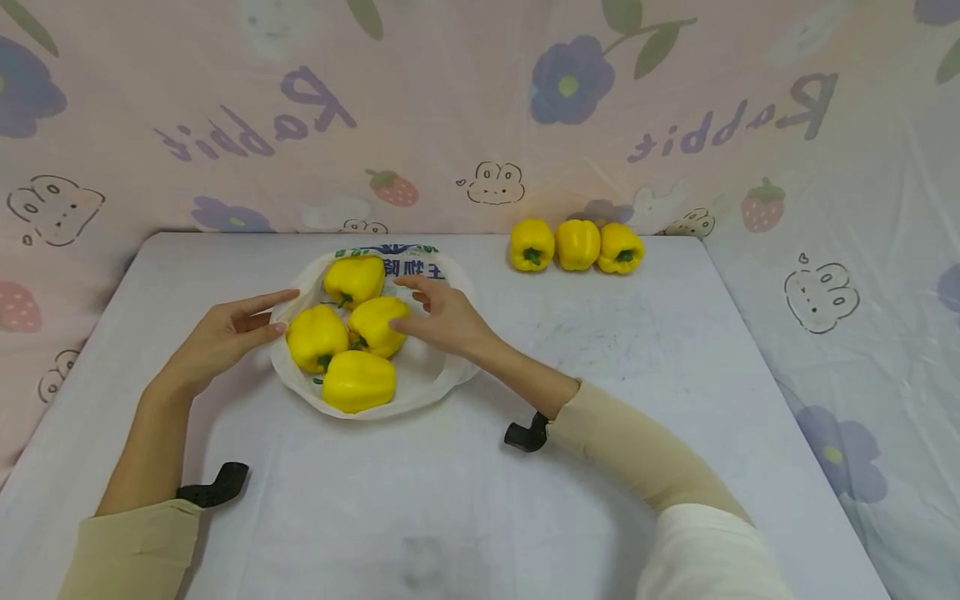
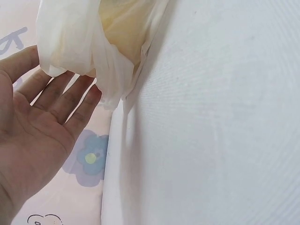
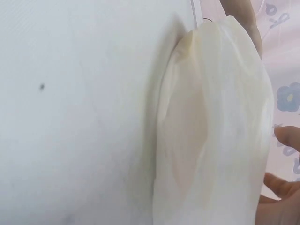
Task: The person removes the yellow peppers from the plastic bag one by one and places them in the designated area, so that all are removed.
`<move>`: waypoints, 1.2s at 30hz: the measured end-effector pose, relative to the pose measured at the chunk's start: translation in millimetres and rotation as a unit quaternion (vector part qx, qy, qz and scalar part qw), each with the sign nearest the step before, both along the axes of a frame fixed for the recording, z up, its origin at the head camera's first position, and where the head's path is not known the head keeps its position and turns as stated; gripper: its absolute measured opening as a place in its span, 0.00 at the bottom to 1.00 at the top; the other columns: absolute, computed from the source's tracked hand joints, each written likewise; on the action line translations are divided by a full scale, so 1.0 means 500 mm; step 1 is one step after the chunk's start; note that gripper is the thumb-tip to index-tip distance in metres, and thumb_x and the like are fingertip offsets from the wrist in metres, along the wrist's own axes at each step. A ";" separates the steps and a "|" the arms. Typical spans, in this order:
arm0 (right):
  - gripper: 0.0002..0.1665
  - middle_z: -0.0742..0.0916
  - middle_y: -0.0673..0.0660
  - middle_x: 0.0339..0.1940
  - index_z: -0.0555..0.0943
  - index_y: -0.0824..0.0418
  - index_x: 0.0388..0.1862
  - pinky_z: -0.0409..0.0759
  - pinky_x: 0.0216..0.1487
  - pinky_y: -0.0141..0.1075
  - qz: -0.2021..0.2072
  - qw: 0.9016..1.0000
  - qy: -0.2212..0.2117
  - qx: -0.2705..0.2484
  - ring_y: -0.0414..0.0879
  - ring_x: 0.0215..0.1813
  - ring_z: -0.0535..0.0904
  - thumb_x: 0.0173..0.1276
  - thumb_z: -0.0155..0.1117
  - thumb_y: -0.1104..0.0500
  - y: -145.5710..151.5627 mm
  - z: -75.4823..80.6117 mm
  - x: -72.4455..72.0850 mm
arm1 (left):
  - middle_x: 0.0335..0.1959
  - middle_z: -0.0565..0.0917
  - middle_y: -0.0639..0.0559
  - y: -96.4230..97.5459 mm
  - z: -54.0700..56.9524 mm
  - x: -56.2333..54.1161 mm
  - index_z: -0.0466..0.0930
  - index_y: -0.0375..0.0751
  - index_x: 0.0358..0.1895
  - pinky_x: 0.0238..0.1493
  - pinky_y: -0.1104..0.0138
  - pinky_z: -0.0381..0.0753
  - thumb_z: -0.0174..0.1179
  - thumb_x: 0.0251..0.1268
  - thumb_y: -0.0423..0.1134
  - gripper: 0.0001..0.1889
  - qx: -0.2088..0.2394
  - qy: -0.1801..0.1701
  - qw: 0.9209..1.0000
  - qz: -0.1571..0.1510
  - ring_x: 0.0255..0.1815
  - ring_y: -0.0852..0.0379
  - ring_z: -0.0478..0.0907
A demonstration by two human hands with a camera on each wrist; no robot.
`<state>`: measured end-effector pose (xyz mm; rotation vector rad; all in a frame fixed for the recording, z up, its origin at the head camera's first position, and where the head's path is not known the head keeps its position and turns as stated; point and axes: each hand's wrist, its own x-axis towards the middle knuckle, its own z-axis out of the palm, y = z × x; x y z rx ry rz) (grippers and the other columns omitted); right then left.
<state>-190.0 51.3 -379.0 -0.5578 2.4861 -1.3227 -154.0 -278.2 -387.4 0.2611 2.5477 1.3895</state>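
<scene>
A white plastic bag (image 1: 420,367) stands on the table with its mouth spread wide and its rim folded outward. Inside lie several yellow bell peppers (image 1: 360,381) with green stems. At the bag's left side, my left hand (image 1: 220,343) touches the rim with thumb and fingers apart; in the left wrist view the fingertips of this hand (image 2: 42,126) reach under the folded edge, partly hidden. My right hand (image 1: 442,317) is over the bag's right part, thumb and forefinger spread, the thumb overlapping a pepper (image 1: 375,323). The right wrist view shows its fingers (image 3: 281,185) beyond the bag wall (image 3: 225,122).
Three more yellow bell peppers (image 1: 577,245) sit in a row at the table's back edge, right of the bag. A white cloth covers the table (image 1: 375,508). Behind it hangs a printed curtain (image 1: 450,100). Dark wrist mounts (image 1: 527,433) jut from both sleeves.
</scene>
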 end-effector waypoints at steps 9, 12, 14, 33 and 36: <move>0.44 0.76 0.54 0.70 0.66 0.46 0.76 0.78 0.60 0.45 -0.018 0.996 -0.032 0.081 0.52 0.66 0.75 0.63 0.69 0.38 -0.037 -0.012 0.000 | 0.74 0.66 0.40 0.000 0.005 0.002 0.67 0.47 0.74 0.68 0.45 0.64 0.59 0.73 0.49 0.29 -0.011 -0.024 1.000 0.012 0.55 0.72 0.70; 0.46 0.75 0.53 0.71 0.65 0.47 0.76 0.75 0.63 0.45 -0.017 0.994 -0.039 0.102 0.51 0.66 0.74 0.63 0.68 0.36 -0.047 -0.017 0.002 | 0.74 0.65 0.39 0.000 0.005 0.003 0.67 0.46 0.74 0.67 0.39 0.61 0.59 0.73 0.49 0.30 -0.008 -0.030 0.999 0.016 0.54 0.70 0.70; 0.46 0.75 0.53 0.71 0.65 0.48 0.77 0.73 0.65 0.46 -0.015 0.993 -0.043 0.105 0.50 0.67 0.72 0.63 0.68 0.36 -0.051 -0.017 0.004 | 0.74 0.66 0.39 0.000 0.005 0.003 0.67 0.46 0.73 0.67 0.39 0.60 0.59 0.72 0.49 0.30 -0.003 -0.031 0.999 0.019 0.54 0.69 0.70; 0.50 0.76 0.51 0.71 0.64 0.45 0.78 0.70 0.68 0.45 -0.001 0.992 -0.035 0.121 0.48 0.69 0.71 0.60 0.69 0.32 -0.067 -0.028 0.000 | 0.72 0.68 0.36 -0.001 0.005 -0.001 0.68 0.44 0.73 0.66 0.39 0.59 0.59 0.73 0.48 0.29 0.002 -0.023 1.000 0.019 0.53 0.67 0.71; 0.49 0.77 0.49 0.70 0.65 0.45 0.77 0.71 0.67 0.44 -0.003 0.993 -0.026 0.116 0.46 0.67 0.72 0.59 0.70 0.32 -0.062 -0.027 -0.001 | 0.73 0.67 0.36 -0.001 0.002 0.000 0.68 0.45 0.73 0.68 0.35 0.55 0.59 0.72 0.48 0.29 0.009 -0.029 0.999 0.023 0.53 0.70 0.70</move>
